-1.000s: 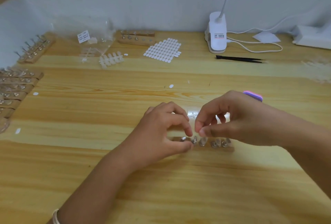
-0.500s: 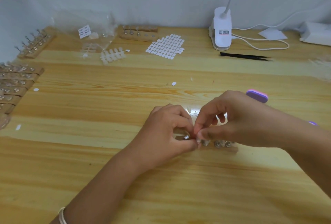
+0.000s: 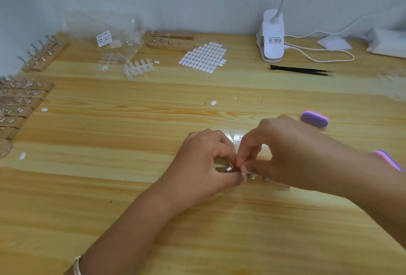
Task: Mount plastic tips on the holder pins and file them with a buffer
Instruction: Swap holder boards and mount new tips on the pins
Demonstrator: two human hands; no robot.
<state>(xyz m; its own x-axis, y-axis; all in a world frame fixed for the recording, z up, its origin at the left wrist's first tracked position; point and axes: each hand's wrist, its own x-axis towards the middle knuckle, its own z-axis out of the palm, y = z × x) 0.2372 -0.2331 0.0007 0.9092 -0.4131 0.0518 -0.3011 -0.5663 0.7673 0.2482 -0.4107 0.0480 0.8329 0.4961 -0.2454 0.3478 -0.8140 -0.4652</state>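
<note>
1. The desk (image 3: 109, 187) carries everything.
2. The right hand (image 3: 292, 154) pinches its fingertips together above the holder (image 3: 279, 184); what they hold I cannot tell.
3. The left hand (image 3: 202, 165) grips the left end of the holder, mid-desk.
4. The purple buffer (image 3: 314, 119) lies on the desk just behind the right hand.

left hand (image 3: 204, 165) + right hand (image 3: 285, 154): 2 | purple buffers (image 3: 314, 118): 2 | black tweezers (image 3: 301, 70): 1 | clip lamp (image 3: 272, 37): 1 | sticker sheet (image 3: 203, 57): 1 | loose stickers (image 3: 44, 109) on bench (image 3: 109, 187): 4 | holder (image 3: 278, 185) under fingers (image 3: 228, 154): 1
</note>
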